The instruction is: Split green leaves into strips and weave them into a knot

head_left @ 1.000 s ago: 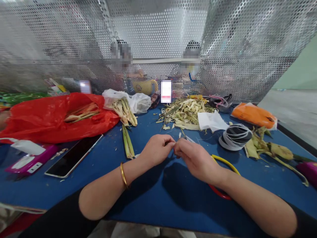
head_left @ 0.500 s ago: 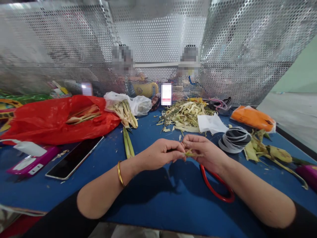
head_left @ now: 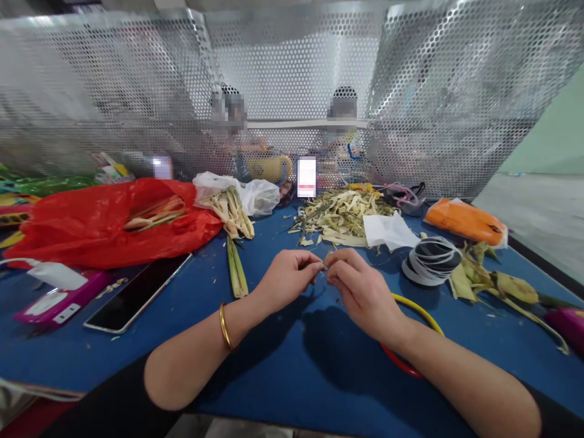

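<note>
Over the middle of the blue table (head_left: pixel 274 377), my left hand (head_left: pixel 289 277) and my right hand (head_left: pixel 360 292) meet at their fingertips. Both are closed in a pinch on a small pale scrap of plant (head_left: pixel 324 265), mostly hidden by the fingers. Below my right wrist lies a loop, its upper part yellow (head_left: pixel 422 310) and its lower part red (head_left: pixel 401 360). A green-yellow stalk (head_left: pixel 236 271) rests left of my left hand. Beyond the hands is a heap of dry leaf shreds (head_left: pixel 342 213), with a white paper (head_left: pixel 390 231) at its right edge.
A spool of white cord (head_left: pixel 431 261), dry leaves (head_left: pixel 493 277) and an orange packet (head_left: pixel 465 220) lie right. On the left are a red plastic bag (head_left: pixel 104 225), a phone (head_left: pixel 139 295) and a purple power strip (head_left: pixel 64 298). A perforated metal screen (head_left: pixel 292 73) stands behind; two people show through it.
My right hand has turned over, its back now facing up, and its fingers curl at my left fingertips. Less of the plant scrap shows. A yellow part of the loop has come into view.
</note>
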